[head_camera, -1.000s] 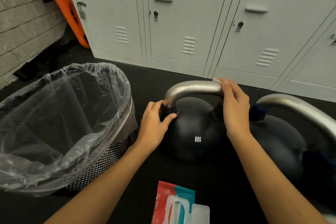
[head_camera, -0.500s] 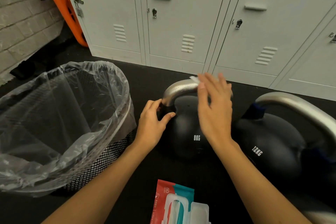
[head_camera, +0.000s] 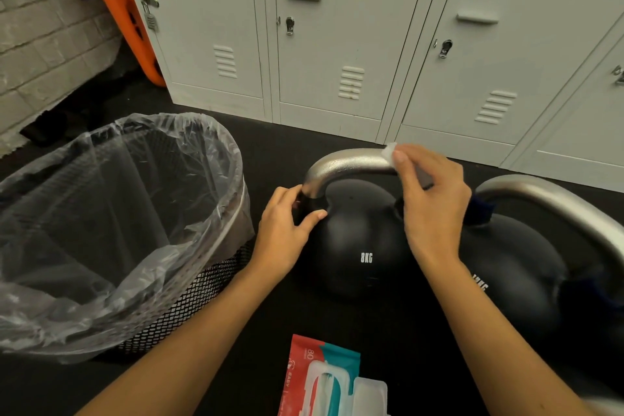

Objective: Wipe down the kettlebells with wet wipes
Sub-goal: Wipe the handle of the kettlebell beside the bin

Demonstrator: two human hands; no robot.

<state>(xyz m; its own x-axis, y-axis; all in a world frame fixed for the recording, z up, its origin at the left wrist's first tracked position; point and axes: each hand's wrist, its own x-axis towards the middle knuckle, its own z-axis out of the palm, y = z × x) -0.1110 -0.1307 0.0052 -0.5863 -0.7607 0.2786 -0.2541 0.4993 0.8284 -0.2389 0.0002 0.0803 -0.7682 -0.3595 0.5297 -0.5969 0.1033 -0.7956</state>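
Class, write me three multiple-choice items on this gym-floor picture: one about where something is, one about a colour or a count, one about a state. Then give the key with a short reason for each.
1. Where is the bin?
A. left of the 8KG kettlebell
B. right of it
C. on top of the lockers

2. What colour is the kettlebell handle?
A. red
B. silver
C. green

3. What is the right hand doing?
A. hanging idle
B. pressing a wipe to the handle
C. opening a locker

Key:
1 A, the lined bin stands beyond the left hand, which grips the handle's base.
2 B, bare metal shine over a black body.
3 B, white wipe shows at its fingertips on the handle top.
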